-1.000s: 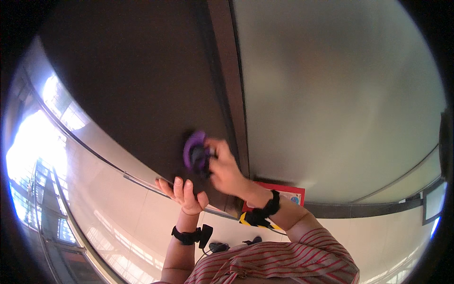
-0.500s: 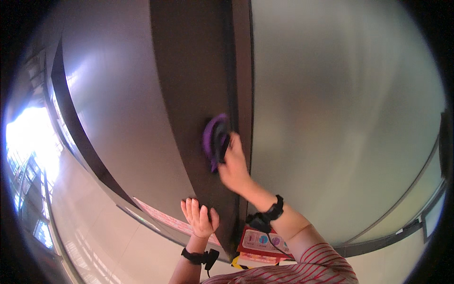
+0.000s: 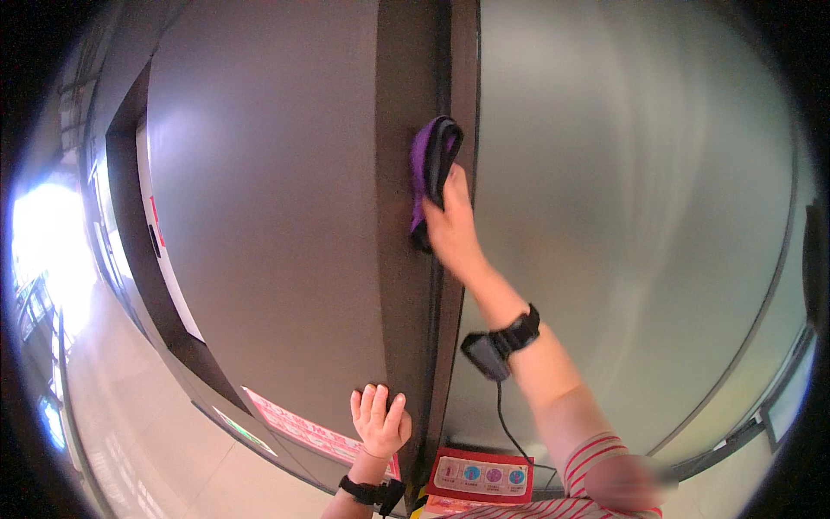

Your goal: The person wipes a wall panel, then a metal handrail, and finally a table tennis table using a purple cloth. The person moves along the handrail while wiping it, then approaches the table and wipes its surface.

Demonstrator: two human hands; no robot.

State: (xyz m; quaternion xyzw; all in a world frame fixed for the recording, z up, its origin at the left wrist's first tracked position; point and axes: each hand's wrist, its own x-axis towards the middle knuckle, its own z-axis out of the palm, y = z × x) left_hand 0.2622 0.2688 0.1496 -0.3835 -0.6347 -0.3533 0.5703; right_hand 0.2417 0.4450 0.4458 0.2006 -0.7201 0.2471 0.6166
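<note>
My right hand (image 3: 455, 227) is closed around a folded purple cleaning cloth (image 3: 422, 164) with black edging. It presses the cloth against a dark brown upright frame (image 3: 406, 294), close to the narrow groove along that frame's right side. Lower down, my left hand (image 3: 380, 424) lies against the dark surface with its fingers stretched out and nothing in it. My right arm is reaching upward, and a black strap with a small box (image 3: 501, 343) sits on that wrist.
A frosted glass panel (image 3: 622, 216) spans the right side. To the left is a smooth grey panel (image 3: 268, 216) with a pink printed strip (image 3: 303, 426) low on it. A red-bordered sign (image 3: 482, 476) stands below, near my body. Pale tiled floor (image 3: 130, 389) shows at lower left.
My right hand has slid the cloth up along the frame. My view has shifted, and the left hand still rests low on the surface.
</note>
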